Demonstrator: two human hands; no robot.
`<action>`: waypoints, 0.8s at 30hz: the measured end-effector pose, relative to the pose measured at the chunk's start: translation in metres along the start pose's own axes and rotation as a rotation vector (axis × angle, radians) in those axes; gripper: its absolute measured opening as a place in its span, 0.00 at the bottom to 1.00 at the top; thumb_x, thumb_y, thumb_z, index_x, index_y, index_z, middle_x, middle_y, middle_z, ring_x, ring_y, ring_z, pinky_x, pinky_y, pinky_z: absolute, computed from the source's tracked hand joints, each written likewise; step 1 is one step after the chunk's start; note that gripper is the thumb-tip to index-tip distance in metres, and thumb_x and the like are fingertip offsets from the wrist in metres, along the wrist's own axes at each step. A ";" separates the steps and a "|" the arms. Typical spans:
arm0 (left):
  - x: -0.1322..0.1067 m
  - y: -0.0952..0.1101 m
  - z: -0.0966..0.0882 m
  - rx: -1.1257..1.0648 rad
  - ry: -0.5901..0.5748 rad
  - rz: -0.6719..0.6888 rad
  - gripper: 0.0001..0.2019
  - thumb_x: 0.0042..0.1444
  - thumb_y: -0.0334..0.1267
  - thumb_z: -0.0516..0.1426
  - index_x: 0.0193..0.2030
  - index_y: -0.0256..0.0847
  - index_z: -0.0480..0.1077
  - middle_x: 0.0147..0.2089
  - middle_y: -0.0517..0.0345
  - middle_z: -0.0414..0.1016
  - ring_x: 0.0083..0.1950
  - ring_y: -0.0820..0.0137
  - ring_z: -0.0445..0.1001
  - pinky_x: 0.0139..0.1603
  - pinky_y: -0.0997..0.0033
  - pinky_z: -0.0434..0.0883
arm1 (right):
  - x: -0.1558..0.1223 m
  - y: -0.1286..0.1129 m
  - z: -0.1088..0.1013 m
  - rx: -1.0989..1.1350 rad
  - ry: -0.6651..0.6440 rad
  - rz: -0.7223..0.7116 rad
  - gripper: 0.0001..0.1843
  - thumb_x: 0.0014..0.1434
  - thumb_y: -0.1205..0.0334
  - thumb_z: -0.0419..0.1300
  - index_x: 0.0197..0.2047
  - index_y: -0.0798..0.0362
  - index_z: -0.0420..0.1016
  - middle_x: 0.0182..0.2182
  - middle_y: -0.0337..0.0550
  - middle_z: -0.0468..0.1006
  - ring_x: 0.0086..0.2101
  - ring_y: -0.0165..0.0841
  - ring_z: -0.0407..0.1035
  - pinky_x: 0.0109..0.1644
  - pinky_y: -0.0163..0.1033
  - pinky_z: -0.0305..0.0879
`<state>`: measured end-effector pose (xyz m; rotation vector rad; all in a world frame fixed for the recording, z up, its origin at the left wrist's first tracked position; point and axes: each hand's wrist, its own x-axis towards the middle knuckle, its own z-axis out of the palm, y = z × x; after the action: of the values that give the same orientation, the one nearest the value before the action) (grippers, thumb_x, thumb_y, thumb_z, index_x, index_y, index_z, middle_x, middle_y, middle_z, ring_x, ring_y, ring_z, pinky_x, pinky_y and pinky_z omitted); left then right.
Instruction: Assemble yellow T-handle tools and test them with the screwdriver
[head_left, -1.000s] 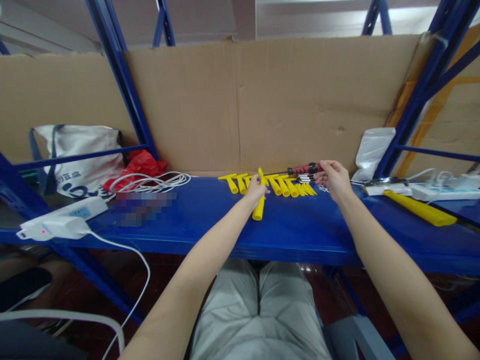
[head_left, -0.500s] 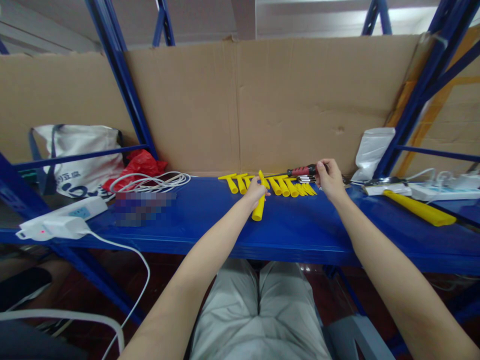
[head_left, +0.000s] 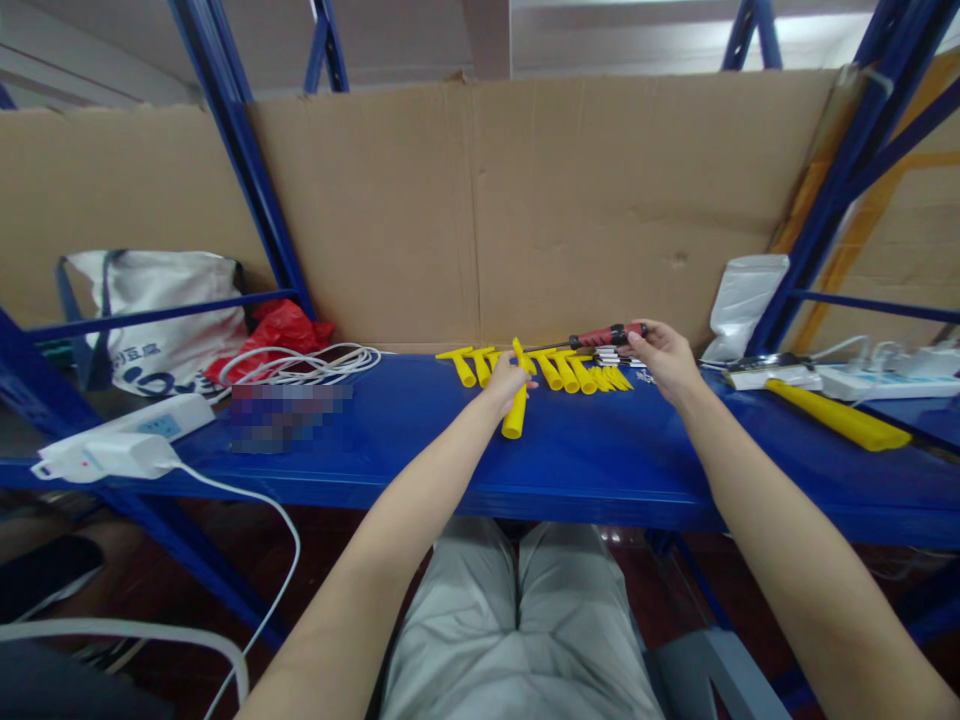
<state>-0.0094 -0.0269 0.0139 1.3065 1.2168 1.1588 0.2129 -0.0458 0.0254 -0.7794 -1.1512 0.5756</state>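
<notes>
At mid-frame, the left grip [head_left: 508, 386] closes round a smooth yellow plastic T-shaped tube [head_left: 514, 420]; rightward, the right grip [head_left: 667, 360] — fingertips pinching a red-and-black-handled screwdriver [head_left: 598, 337] at its end — bares more handle than before.

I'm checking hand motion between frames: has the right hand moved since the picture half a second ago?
Yes, slightly to the right: the right hand is now a little closer to the blue post on the picture's right.
</notes>
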 end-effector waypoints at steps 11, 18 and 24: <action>-0.001 0.000 0.002 0.020 -0.002 0.031 0.30 0.49 0.19 0.49 0.58 0.43 0.56 0.51 0.51 0.69 0.29 0.77 0.74 0.17 0.83 0.61 | -0.010 -0.013 0.005 -0.082 0.068 0.150 0.20 0.43 0.46 0.67 0.26 0.53 0.68 0.11 0.33 0.67 0.09 0.24 0.57 0.10 0.29 0.53; -0.002 -0.001 0.002 0.020 -0.001 0.045 0.29 0.48 0.19 0.50 0.58 0.43 0.57 0.49 0.51 0.70 0.29 0.76 0.74 0.17 0.83 0.60 | -0.012 -0.029 0.009 0.175 -0.004 0.302 0.10 0.58 0.56 0.58 0.30 0.54 0.69 0.18 0.39 0.73 0.17 0.24 0.67 0.21 0.28 0.66; 0.001 -0.002 0.002 0.025 0.017 0.040 0.29 0.48 0.19 0.50 0.58 0.43 0.56 0.49 0.52 0.70 0.30 0.76 0.74 0.17 0.83 0.60 | -0.010 -0.024 0.006 0.148 -0.023 0.266 0.15 0.54 0.53 0.62 0.26 0.54 0.63 0.16 0.34 0.68 0.15 0.22 0.62 0.18 0.27 0.60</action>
<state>-0.0075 -0.0258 0.0122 1.3476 1.2253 1.1888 0.2045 -0.0667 0.0397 -0.8051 -1.0195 0.8836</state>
